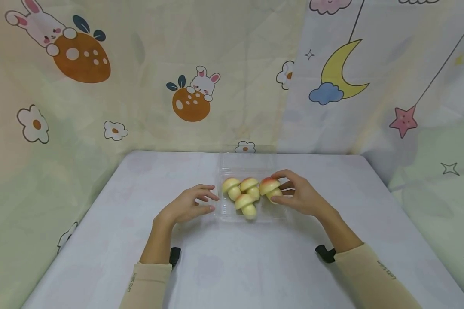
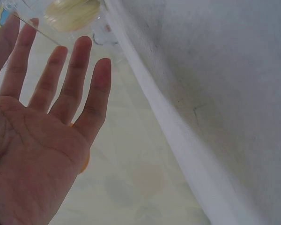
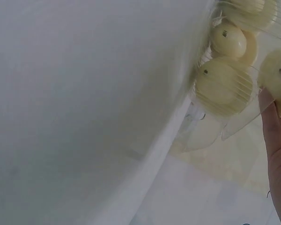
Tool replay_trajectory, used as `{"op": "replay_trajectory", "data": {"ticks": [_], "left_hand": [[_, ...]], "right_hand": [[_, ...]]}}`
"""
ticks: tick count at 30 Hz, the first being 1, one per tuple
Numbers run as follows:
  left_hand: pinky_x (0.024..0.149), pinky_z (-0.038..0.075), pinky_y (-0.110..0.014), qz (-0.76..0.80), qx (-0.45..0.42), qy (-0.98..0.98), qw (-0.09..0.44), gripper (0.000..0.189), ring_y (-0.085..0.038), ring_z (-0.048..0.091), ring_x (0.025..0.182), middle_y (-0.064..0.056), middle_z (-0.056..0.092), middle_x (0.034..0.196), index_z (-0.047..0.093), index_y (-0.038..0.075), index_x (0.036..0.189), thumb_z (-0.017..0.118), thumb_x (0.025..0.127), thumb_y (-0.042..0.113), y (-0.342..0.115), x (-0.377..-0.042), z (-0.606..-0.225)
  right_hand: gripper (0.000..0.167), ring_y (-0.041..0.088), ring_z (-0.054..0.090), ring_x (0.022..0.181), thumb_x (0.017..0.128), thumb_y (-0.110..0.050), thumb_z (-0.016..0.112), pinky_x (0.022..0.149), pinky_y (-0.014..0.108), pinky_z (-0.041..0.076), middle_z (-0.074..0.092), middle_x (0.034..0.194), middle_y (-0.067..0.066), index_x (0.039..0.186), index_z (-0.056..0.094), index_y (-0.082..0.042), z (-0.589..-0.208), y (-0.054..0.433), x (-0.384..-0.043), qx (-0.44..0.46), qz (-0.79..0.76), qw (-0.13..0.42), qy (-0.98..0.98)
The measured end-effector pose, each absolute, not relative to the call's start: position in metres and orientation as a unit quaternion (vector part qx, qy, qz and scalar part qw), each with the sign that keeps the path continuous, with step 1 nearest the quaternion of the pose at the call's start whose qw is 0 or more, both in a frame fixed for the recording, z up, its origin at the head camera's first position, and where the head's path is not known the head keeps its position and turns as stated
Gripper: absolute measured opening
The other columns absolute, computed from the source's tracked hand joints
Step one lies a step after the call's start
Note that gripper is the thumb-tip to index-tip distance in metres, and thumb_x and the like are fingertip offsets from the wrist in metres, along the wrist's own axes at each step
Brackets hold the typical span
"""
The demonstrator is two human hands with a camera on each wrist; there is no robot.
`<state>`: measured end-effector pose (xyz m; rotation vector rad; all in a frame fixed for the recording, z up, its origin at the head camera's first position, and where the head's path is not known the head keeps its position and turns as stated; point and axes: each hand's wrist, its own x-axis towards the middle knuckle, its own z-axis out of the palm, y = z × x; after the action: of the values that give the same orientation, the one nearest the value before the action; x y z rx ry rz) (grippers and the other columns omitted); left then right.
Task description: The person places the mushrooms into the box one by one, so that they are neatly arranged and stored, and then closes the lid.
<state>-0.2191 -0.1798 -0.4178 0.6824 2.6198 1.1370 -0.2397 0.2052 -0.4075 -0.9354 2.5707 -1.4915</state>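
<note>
A clear plastic box with its lid folded back lies on the white table. Three toy mushrooms with pale yellow stems and red-tinged caps sit together in it, one of them a front mushroom. My right hand pinches another mushroom between thumb and fingers at the box's right side. That mushroom also shows in the right wrist view, beside the box wall. Near the box's left edge my left hand is held with fingers loosely spread and nothing in it; its palm faces the left wrist camera.
The white-covered table stretches around the box on all sides. Behind it hangs a printed cloth with rabbits, flowers and a moon. Dark wrist mounts stick out by both beige sleeves.
</note>
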Motion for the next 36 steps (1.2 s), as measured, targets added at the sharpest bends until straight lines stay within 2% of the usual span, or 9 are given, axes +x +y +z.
{"op": "replay_trajectory", "data": {"ticks": [6, 15, 21, 27, 31, 36], "left_hand": [[0.106, 0.048, -0.056, 0.386, 0.234, 0.886, 0.102, 0.033, -0.031, 0.061, 0.127, -0.008, 0.045, 0.159, 0.073, 0.013, 0.127, 0.074, 0.096, 0.027, -0.179, -0.219, -0.417], [0.106, 0.049, -0.055, 0.385, 0.233, 0.887, 0.101, 0.033, -0.029, 0.061, 0.127, -0.007, 0.045, 0.159, 0.073, 0.014, 0.127, 0.074, 0.096, 0.027, -0.18, -0.219, -0.417], [0.106, 0.049, -0.054, 0.386, 0.235, 0.886, 0.102, 0.033, -0.029, 0.061, 0.126, -0.007, 0.045, 0.159, 0.073, 0.014, 0.127, 0.074, 0.096, 0.027, -0.18, -0.22, -0.418], [0.106, 0.049, -0.055, 0.386, 0.233, 0.887, 0.101, 0.034, -0.03, 0.06, 0.127, -0.007, 0.045, 0.159, 0.073, 0.015, 0.127, 0.074, 0.096, 0.028, -0.18, -0.22, -0.418], [0.106, 0.049, -0.055, 0.385, 0.233, 0.888, 0.1, 0.033, -0.03, 0.06, 0.127, -0.006, 0.045, 0.159, 0.073, 0.014, 0.127, 0.074, 0.096, 0.028, -0.18, -0.219, -0.417], [0.106, 0.049, -0.055, 0.384, 0.233, 0.888, 0.1, 0.034, -0.031, 0.06, 0.128, -0.007, 0.044, 0.159, 0.073, 0.014, 0.127, 0.074, 0.097, 0.028, -0.18, -0.218, -0.415]], "right_hand": [[0.059, 0.033, 0.071, 0.106, 0.089, -0.014, 0.082, 0.089, 0.046, 0.061, 0.058, 0.133, 0.01, 0.143, 0.057, -0.01, -0.412, 0.205, -0.239, -0.328, -0.444, 0.001, 0.834], [0.047, 0.029, 0.072, 0.103, 0.086, -0.001, 0.081, 0.087, 0.039, 0.061, 0.062, 0.128, 0.014, 0.129, 0.061, -0.002, -0.412, 0.199, -0.237, -0.366, -0.443, -0.017, 0.818], [0.043, 0.027, 0.065, 0.111, 0.087, -0.007, 0.082, 0.088, 0.045, 0.06, 0.064, 0.127, 0.008, 0.126, 0.063, -0.008, -0.414, 0.198, -0.237, -0.367, -0.418, -0.032, 0.83], [0.044, 0.022, 0.063, 0.109, 0.086, -0.013, 0.084, 0.09, 0.048, 0.055, 0.066, 0.127, 0.003, 0.126, 0.065, -0.011, -0.412, 0.195, -0.235, -0.361, -0.392, -0.036, 0.846], [0.045, 0.021, 0.062, 0.112, 0.085, -0.014, 0.086, 0.095, 0.053, 0.053, 0.067, 0.126, 0.001, 0.126, 0.065, -0.011, -0.413, 0.194, -0.234, -0.36, -0.374, -0.031, 0.854], [0.045, 0.027, 0.058, 0.125, 0.083, -0.016, 0.087, 0.106, 0.056, 0.047, 0.066, 0.131, 0.005, 0.123, 0.068, -0.009, -0.412, 0.193, -0.233, -0.355, -0.348, -0.025, 0.868]]}}
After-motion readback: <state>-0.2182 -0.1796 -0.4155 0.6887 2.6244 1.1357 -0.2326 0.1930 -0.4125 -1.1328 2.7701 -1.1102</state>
